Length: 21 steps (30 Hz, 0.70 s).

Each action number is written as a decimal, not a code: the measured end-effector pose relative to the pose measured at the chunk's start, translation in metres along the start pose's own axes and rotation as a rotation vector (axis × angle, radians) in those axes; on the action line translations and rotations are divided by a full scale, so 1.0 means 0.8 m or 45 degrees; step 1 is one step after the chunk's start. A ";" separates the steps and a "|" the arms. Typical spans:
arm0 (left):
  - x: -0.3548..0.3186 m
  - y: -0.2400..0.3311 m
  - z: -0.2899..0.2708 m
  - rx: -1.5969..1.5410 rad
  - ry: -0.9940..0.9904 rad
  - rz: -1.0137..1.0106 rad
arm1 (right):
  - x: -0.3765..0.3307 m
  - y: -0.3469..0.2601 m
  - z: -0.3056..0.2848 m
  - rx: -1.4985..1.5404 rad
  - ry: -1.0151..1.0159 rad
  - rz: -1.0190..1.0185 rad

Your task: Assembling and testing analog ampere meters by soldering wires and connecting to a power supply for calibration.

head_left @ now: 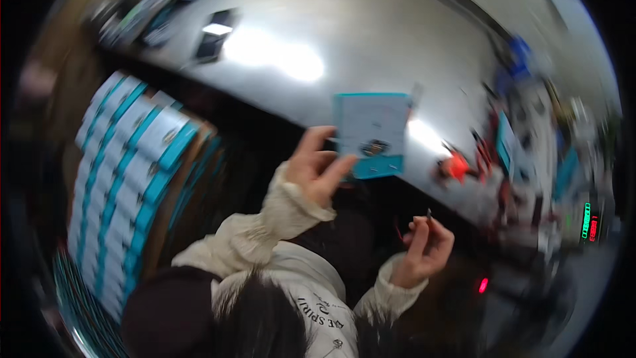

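My left hand (pixel 317 169) grips the left edge of a square white panel with teal edges (pixel 371 116), thumb on its face and fingers along the side. A small dark-and-brass part (pixel 375 148) sits low on the panel, above a teal strip. The panel is held up over the front edge of the metal-topped workbench (pixel 371 33). Lower and to the right, my right hand (pixel 427 252) is closed in a pinch around a thin, dark, pen-like tool (pixel 429 214). Only its short tip shows; blur hides its exact kind.
To my left stands a tall stack of similar white-and-teal panels (pixel 119 172). A dark phone-like slab (pixel 215 36) lies on the bench. Rightward are an orange-red object (pixel 457 167), red-handled tools (pixel 482 152), another teal panel (pixel 505 142) and an instrument with green and red digits (pixel 589 222).
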<state>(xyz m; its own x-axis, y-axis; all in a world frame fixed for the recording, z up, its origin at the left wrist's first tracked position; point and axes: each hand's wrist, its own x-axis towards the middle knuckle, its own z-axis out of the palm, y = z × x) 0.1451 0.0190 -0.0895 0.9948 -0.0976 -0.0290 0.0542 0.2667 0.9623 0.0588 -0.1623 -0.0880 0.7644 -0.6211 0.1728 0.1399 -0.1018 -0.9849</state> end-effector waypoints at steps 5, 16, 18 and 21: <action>-0.036 0.019 -0.016 0.524 0.136 0.167 | -0.032 -0.003 0.062 -0.325 -0.730 -0.133; -0.234 0.286 -0.457 1.333 1.467 0.321 | -0.005 0.025 0.114 -0.265 -1.113 -0.166; -0.261 0.299 -0.541 2.882 1.188 0.004 | -0.005 0.031 0.116 -0.288 -1.116 -0.162; -0.246 0.291 -0.642 3.456 0.939 -0.815 | -0.011 0.036 0.116 -0.335 -1.125 -0.247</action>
<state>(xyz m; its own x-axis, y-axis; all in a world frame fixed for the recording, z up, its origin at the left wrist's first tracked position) 0.0062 0.5928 0.0010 0.8341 0.4916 0.2501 0.4705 -0.3977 -0.7877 0.1143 -0.0876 -0.1168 0.9583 0.2286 0.1716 0.2503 -0.3811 -0.8900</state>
